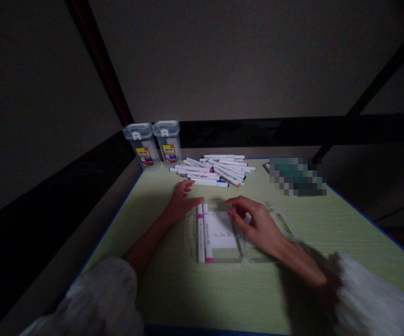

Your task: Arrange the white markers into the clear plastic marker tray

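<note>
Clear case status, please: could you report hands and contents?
Left hand open near marker pile. Right hand curled over clear case, grip unclear. Two markers inside, beside white sheet.

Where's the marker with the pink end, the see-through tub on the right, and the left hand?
Pink-ended marker [207,233]: head view, middle of its white barrel.
Right-hand tub [169,149]: head view, its front label.
Left hand [180,203]: head view, back of the hand.

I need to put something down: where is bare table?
The table is bare between the transparent case and the near edge, and between the right hand and the right edge. Crowded: the marker pile at the far middle.
</note>
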